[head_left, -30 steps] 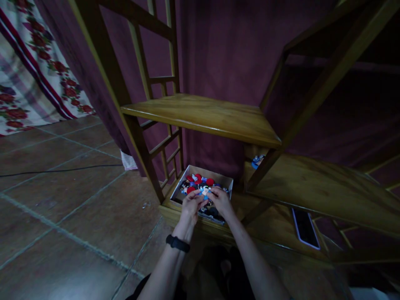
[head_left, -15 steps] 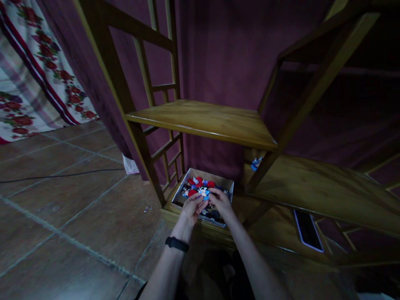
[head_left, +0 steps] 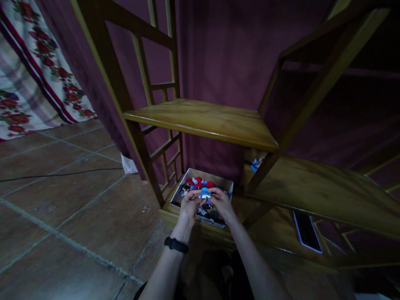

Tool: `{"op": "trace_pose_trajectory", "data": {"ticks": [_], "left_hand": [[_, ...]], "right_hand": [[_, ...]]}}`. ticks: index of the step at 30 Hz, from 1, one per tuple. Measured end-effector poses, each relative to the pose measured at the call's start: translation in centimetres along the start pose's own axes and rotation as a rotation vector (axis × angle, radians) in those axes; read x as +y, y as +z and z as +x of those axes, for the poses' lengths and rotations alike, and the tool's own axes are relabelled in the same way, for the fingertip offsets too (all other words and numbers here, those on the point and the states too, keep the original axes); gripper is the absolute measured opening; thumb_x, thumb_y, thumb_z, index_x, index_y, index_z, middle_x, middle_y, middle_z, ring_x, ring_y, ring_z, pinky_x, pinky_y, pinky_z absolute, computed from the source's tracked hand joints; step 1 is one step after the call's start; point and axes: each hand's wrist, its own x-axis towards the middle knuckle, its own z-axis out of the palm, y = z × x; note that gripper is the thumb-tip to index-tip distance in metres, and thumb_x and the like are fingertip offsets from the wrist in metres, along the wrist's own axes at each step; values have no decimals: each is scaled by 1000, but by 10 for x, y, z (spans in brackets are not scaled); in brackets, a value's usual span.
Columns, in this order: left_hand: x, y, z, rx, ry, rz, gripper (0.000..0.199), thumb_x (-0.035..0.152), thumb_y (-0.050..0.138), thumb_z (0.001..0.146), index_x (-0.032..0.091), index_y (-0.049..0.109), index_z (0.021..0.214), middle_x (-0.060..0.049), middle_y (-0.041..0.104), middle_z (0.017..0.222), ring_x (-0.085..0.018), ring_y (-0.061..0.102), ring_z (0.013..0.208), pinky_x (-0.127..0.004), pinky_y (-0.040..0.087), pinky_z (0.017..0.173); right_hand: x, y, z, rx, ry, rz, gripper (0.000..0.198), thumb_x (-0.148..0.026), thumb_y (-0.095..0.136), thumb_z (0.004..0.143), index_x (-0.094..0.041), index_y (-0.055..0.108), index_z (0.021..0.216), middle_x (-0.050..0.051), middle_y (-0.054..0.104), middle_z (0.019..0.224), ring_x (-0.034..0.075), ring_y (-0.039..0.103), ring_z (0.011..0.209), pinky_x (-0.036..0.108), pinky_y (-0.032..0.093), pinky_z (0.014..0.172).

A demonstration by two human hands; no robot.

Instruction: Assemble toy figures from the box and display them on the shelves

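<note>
A small blue and white figurine (head_left: 205, 193) is pinched between the fingertips of both my hands. My left hand (head_left: 190, 205), with a black band on its wrist, grips it from the left. From the right, my right hand (head_left: 221, 201) closes on its other side. Both hands are above a shallow cardboard box (head_left: 223, 180) on the bottom shelf. Inside the box lies a jumble of small figurines (head_left: 196, 181) in red, blue, white and dark colours. My hands hide part of the box and its contents.
A wooden shelf board (head_left: 203, 121) juts out above the box. Another blue and white figurine (head_left: 256, 164) stands on the shelf to the right, partly behind a post. A phone or tablet (head_left: 307, 231) lies lower right. A black cable (head_left: 62, 175) crosses the tiled floor.
The figurine has been turned over between my fingers, so its blue part now faces up and its white part lies below. My hands stay above the box.
</note>
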Motion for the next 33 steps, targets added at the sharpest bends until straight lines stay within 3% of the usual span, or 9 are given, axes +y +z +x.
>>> {"op": "trace_pose_trajectory", "data": {"ticks": [7, 13, 19, 33], "left_hand": [[10, 6, -3, -68, 83, -11, 23, 10, 74, 52, 12, 65, 73, -4, 69, 75, -13, 62, 69, -22, 49, 65], [6, 4, 1, 5, -4, 14, 23, 7, 70, 61, 12, 63, 82, -4, 67, 76, -12, 63, 65, -24, 52, 65], [0, 3, 4, 32, -42, 48, 11, 9, 64, 70, 11, 62, 81, -5, 66, 74, -11, 62, 62, -22, 54, 61], [1, 0, 4, 104, -134, 12, 12, 0, 66, 64, 8, 63, 73, -7, 67, 69, -13, 64, 57, -22, 56, 55]], "right_hand": [[-7, 4, -3, -16, -110, -34, 16, -24, 54, 70, -23, 55, 85, -1, 63, 91, 16, 60, 85, 25, 45, 73], [-5, 2, -2, 62, -31, -114, 23, -34, 57, 71, -23, 59, 91, 1, 65, 84, 18, 61, 78, 29, 49, 71], [2, 0, 1, 86, 57, -9, 30, -44, 60, 68, -21, 63, 87, 2, 66, 84, 19, 62, 73, 32, 54, 67], [-3, -2, -2, 80, 96, 69, 31, -43, 67, 61, -17, 65, 77, 2, 65, 78, 18, 62, 69, 35, 56, 65]]}}
